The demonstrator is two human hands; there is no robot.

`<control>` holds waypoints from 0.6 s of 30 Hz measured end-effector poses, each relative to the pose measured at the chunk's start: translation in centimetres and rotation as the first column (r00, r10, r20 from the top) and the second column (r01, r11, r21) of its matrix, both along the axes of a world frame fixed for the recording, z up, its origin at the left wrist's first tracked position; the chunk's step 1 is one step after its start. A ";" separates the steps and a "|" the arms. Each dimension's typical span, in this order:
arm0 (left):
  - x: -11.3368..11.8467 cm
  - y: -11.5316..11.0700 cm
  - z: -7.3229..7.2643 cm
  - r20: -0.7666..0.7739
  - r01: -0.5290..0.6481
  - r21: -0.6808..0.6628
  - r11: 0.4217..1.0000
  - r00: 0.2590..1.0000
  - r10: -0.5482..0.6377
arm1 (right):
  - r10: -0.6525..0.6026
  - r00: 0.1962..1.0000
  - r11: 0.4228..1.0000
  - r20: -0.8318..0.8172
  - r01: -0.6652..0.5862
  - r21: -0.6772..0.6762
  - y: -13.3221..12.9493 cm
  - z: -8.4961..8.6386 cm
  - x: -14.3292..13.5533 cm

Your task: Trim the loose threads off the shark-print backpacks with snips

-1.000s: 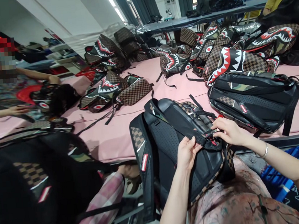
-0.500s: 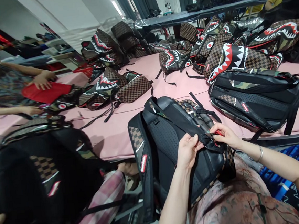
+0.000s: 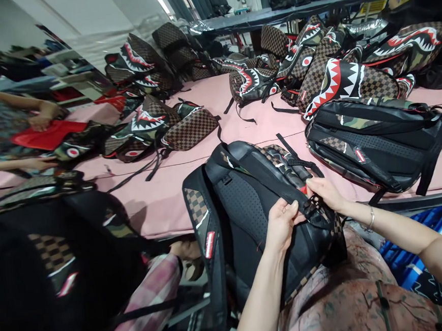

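A black backpack [image 3: 247, 204] with brown checkered panels leans on my lap against the table edge, its padded back turned up. Across it runs a black shoulder strap [image 3: 262, 175]. My left hand [image 3: 282, 222] is closed, thumb on top, pinching the lower end of that strap. Close beside it my right hand [image 3: 325, 194] is closed at the strap's buckle end, with a small bit of red [image 3: 304, 189] showing by its fingertips. Exactly what the right fingertips pinch is partly hidden by the black webbing.
Another backpack [image 3: 380, 143] lies back-up on the pink table [image 3: 237, 126] at right. Several shark-mouth backpacks [image 3: 337, 87] are piled behind. At left, a person's hand [image 3: 43, 118] rests on red cloth [image 3: 50, 137], and a large black backpack [image 3: 85, 242] stands nearer. Blue bars [image 3: 416, 272] are at lower right.
My right hand has shifted slightly upward and left along the strap end, and its grip has turned. My left hand keeps its pinch. The whole view has swung a little to the right.
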State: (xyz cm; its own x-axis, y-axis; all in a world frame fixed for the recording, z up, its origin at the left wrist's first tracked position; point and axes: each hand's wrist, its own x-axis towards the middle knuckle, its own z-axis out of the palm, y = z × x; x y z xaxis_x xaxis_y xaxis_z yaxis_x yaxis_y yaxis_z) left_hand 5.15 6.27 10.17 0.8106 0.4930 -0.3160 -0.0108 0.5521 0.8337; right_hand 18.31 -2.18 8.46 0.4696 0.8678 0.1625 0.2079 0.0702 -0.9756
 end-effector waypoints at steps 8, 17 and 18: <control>0.7 0.1 0.3 0.001 -0.019 -0.007 1.000 1.000 0.019 | -0.138 0.971 0.990 -0.194 0.136 -0.022 0.4 -1.1 -1.0; 1.2 0.2 -1.3 -0.096 -0.083 -0.001 0.997 0.992 0.082 | -0.092 0.987 0.990 -0.134 0.105 0.093 -0.6 2.1 -0.5; 1.2 0.2 -1.3 -0.098 -0.089 -0.003 0.996 0.991 0.088 | -0.156 0.979 0.980 -0.129 0.170 0.105 -0.6 2.4 -0.1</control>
State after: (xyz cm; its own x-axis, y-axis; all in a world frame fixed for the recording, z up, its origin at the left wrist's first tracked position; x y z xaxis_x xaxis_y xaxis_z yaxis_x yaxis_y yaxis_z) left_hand 6.33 6.44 8.88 0.7289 0.5587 -0.3957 0.0213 0.5591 0.8288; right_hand 18.18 -2.79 10.89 0.6250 0.7569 0.1910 0.1079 0.1586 -0.9814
